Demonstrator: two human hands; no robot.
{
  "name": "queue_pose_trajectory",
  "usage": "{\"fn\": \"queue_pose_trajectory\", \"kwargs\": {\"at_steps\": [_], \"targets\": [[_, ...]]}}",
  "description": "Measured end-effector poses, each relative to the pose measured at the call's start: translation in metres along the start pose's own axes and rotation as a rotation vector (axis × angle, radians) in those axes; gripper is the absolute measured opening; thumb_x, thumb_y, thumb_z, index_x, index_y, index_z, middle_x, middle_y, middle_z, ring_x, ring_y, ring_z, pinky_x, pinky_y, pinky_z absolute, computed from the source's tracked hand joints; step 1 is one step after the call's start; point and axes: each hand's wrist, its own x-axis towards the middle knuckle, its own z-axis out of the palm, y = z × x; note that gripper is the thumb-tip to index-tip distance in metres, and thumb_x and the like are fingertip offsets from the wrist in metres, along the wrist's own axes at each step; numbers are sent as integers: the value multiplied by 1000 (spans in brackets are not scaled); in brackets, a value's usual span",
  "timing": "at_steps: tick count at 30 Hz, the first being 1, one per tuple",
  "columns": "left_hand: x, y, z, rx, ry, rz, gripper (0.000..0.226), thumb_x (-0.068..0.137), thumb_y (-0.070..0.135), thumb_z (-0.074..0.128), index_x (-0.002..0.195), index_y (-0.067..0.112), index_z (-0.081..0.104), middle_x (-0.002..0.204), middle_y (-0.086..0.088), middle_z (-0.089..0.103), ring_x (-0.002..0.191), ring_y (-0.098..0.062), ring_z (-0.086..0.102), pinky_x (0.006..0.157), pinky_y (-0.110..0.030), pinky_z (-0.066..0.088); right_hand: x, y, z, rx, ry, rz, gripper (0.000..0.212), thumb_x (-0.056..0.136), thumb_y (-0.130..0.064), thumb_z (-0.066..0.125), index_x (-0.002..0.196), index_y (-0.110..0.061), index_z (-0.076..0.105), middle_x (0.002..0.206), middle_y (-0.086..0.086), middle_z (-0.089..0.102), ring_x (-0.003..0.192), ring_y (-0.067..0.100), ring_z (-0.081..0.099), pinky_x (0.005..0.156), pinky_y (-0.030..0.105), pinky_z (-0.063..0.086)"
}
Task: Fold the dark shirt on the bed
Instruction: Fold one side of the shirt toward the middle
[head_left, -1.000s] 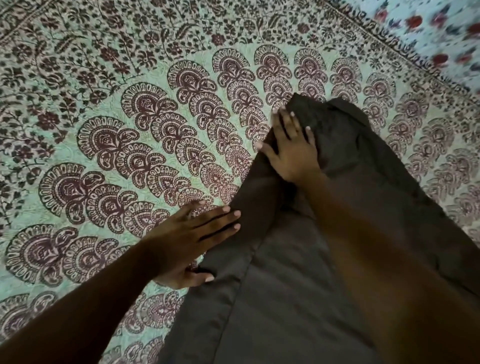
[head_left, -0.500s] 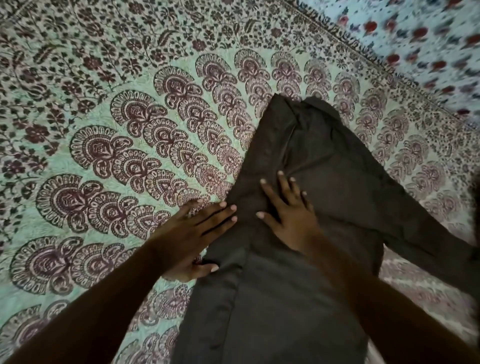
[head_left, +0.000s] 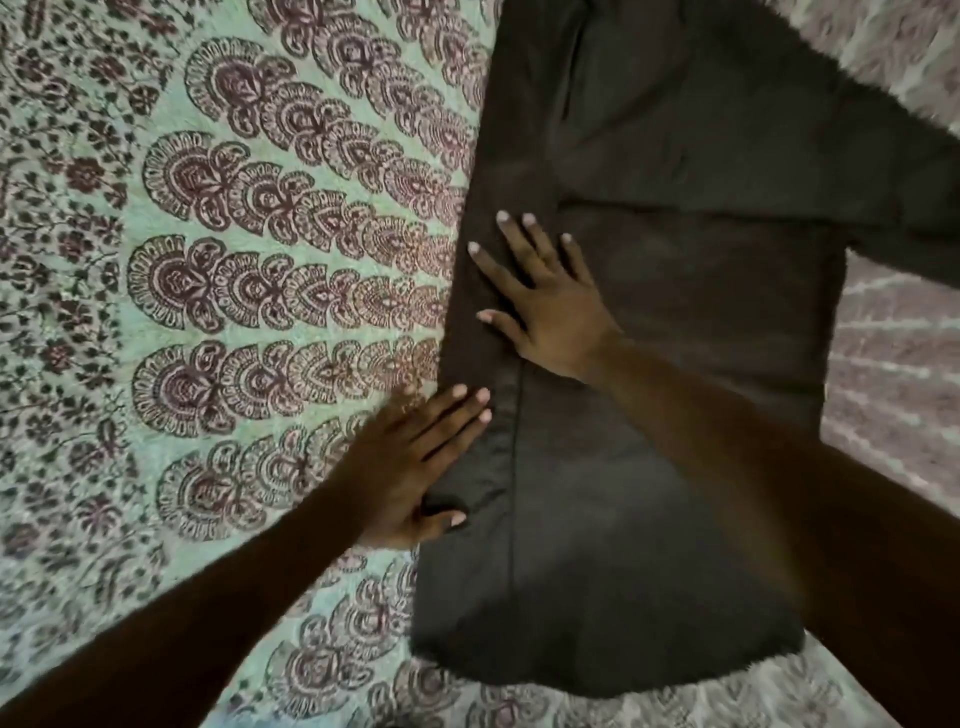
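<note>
The dark shirt (head_left: 675, 322) lies flat on the bed, its left side folded inward into a long strip, one sleeve stretching off to the upper right. My right hand (head_left: 545, 306) presses flat on the folded left strip, fingers spread and straight. My left hand (head_left: 415, 462) rests at the shirt's left edge lower down, fingers straight on the cloth, thumb tucked against the folded edge.
The bed is covered by a pale green spread (head_left: 234, 312) printed with dark red fan and flower motifs, which fills the left side. A lighter patterned stretch of the spread (head_left: 898, 374) shows to the right of the shirt.
My right hand has slid down the folded strip toward me, smoothing it. The view has moved closer and rightward. My left hand stays at the shirt's left edge.
</note>
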Motion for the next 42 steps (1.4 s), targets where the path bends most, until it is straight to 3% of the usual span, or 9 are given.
{"fn": "queue_pose_trajectory", "kwargs": {"at_steps": [9,13,15,19,25,29,32,36,42], "targets": [[-88,79,28,-23,-210,63,88,94,66,44,163,20,15,172,-1,5,159,-26,4,121,-55,13,-163,-60,36,12,-89,-254,66,105,-54,41,164,-28,24,172,12,12,159,36,12,123,62,17],[-90,93,21,15,-138,89,75,96,55,50,158,16,35,169,-6,23,155,-31,24,120,-56,22,-219,-57,28,41,-127,-388,61,107,-51,40,163,-30,26,173,11,12,159,32,14,123,58,22],[-66,93,14,67,-17,-8,70,92,46,59,153,15,45,165,-8,32,150,-31,35,117,-52,27,-225,-47,19,76,-43,-218,62,107,-52,42,163,-30,27,172,12,13,160,32,13,124,56,21],[11,90,-2,125,85,-218,75,98,53,47,160,14,29,170,-9,17,157,-30,19,122,-51,23,-218,-17,12,77,-45,237,72,101,-62,42,164,-38,18,174,11,0,160,36,2,124,60,17],[67,152,24,69,-45,-20,82,97,63,41,163,21,17,172,-2,5,159,-27,3,124,-57,14,-312,-9,39,55,-95,151,67,102,-63,39,162,-39,23,173,11,12,159,38,10,122,60,20],[69,196,36,21,-106,-73,85,96,66,40,163,20,14,172,-6,2,159,-27,3,122,-58,17,-371,-3,28,168,-138,137,63,105,-56,41,162,-33,28,173,9,12,159,31,15,120,56,29],[88,204,30,7,-38,-119,78,96,62,44,160,20,28,171,-5,12,158,-27,15,119,-56,25,-378,28,9,340,-13,176,57,108,-45,43,159,-20,39,170,9,26,154,26,33,117,48,39],[157,188,8,46,72,-231,73,96,55,46,158,20,33,170,-4,17,156,-28,21,117,-54,30,-340,94,-22,477,252,446,49,108,-43,43,145,-13,56,129,12,67,106,25,65,92,42,59],[292,141,-49,22,238,-416,90,84,73,51,160,34,22,172,1,1,158,-30,7,119,-61,22,-247,226,-48,683,467,829,38,102,-30,55,136,-12,58,127,14,61,106,29,66,90,52,60]]}}
